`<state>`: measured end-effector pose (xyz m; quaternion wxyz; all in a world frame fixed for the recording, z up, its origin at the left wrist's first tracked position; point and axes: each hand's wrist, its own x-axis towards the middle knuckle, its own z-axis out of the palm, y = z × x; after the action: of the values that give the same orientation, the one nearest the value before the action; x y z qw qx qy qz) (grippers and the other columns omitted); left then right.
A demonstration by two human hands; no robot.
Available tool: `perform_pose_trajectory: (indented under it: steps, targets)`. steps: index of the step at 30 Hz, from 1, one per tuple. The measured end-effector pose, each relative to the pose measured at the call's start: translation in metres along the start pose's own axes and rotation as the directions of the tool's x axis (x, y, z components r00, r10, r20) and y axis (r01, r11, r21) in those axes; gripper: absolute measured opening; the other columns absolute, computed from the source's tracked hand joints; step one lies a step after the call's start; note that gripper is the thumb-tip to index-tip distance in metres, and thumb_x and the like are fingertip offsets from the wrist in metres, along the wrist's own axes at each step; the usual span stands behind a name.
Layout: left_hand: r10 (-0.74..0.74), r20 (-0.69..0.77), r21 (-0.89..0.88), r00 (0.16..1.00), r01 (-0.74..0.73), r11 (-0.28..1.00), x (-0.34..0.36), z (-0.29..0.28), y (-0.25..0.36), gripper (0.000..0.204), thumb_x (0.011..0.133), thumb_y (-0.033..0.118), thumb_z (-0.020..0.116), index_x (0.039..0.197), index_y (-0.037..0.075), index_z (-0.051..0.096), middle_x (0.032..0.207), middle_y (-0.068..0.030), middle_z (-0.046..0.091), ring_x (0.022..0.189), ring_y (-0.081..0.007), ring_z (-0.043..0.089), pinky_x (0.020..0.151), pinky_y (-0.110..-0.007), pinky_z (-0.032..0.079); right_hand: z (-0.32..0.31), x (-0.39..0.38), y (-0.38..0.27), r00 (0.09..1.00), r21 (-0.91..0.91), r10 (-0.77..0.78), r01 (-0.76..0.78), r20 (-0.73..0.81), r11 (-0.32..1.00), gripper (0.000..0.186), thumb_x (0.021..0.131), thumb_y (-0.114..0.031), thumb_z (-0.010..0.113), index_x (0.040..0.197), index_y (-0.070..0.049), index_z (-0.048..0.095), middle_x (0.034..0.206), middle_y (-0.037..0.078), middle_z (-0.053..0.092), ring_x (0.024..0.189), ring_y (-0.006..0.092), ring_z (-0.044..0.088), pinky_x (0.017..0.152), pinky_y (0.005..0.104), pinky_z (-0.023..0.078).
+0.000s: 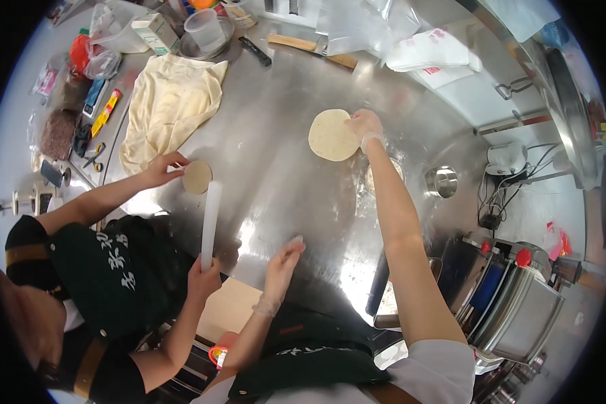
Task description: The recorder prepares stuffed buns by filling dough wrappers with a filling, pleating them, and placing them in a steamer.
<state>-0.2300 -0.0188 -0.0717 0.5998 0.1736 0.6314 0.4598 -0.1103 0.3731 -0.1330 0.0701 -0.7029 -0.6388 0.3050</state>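
Observation:
At the far middle of the steel table, my right hand (365, 128), in a clear plastic glove, pinches the right edge of a flat round of dough (332, 136). The round lies nearly flat; whether it touches the table I cannot tell. Partly behind my right forearm is another pale round (392, 174), and a small metal bowl (442, 182) stands to its right. My left hand (284, 267), also gloved, hovers by the near edge with fingers stretched out and nothing in it.
To my left a co-worker holds a small dough round (197, 177) and a white rolling pin (211, 219). A cream cloth (175, 104) covers something at the far left. A wooden-handled knife (310, 48) lies at the back. A steel machine (515, 310) stands at the right.

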Motion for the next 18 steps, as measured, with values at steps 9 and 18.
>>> perform_pose_trajectory:
  steps: [9,18]
  targets:
    - [0.011,0.108,-0.602,0.994,0.057,0.797,0.166,0.047,0.069,0.051,0.103,0.035,0.042,0.135,-0.005,0.044,0.13,-0.0156,0.054,0.124,-0.0272,0.051,0.111,-0.038,0.036,0.012,-0.063,-0.01,0.868,0.116,-0.411,0.456,-0.28,0.883,0.022,0.078,-0.012,0.065,0.099,-0.013,0.069,0.097,0.007,0.07,0.088,0.0281,0.066,0.075,0.0377,0.052]
    - [0.22,0.479,-0.812,0.85,0.333,0.48,0.177,0.06,0.035,0.044,0.101,0.034,0.043,0.139,0.011,0.044,0.141,-0.015,0.048,0.133,-0.033,0.042,0.109,-0.051,0.038,0.004,-0.265,0.015,0.731,0.095,-0.644,0.674,-0.224,0.733,0.021,0.079,-0.014,0.068,0.099,-0.007,0.068,0.101,0.009,0.067,0.093,0.0269,0.064,0.074,0.0402,0.052]
